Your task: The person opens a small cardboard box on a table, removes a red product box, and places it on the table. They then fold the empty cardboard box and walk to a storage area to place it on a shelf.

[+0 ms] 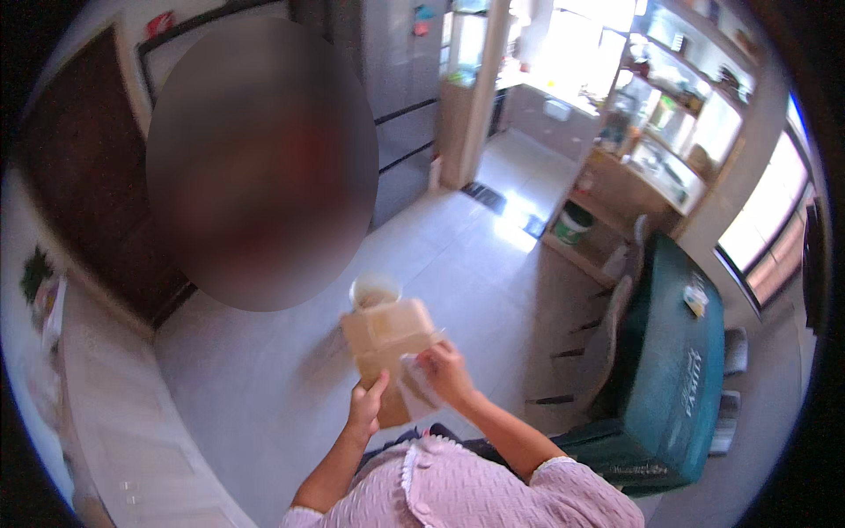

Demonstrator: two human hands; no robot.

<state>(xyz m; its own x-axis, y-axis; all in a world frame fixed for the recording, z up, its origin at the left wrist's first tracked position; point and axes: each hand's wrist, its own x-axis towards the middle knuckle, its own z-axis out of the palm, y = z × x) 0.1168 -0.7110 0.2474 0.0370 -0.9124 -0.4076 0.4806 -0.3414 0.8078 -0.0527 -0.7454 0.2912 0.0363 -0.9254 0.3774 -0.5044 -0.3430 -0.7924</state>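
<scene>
A flat brown cardboard piece (384, 336), perhaps a flattened box or a packet, is held up in front of my body. My left hand (365, 407) grips its lower left edge, thumb lying across the front. At its right side my right hand (444, 368) is closed, fingers pinched on a thin white sheet (419, 389) that lies against the cardboard. Whether the sheet is paper or cloth I cannot tell. Just beyond the cardboard's far edge shows a round pale container (377, 289), partly hidden by it.
To the right stands a table with a dark green cloth (664, 352), a small packet (695, 301) on it and chairs (607, 352) alongside. A low white cabinet (114, 414) runs along the left. A green-and-white bucket (574, 223) sits on a shelf. A blurred oval hides the upper left.
</scene>
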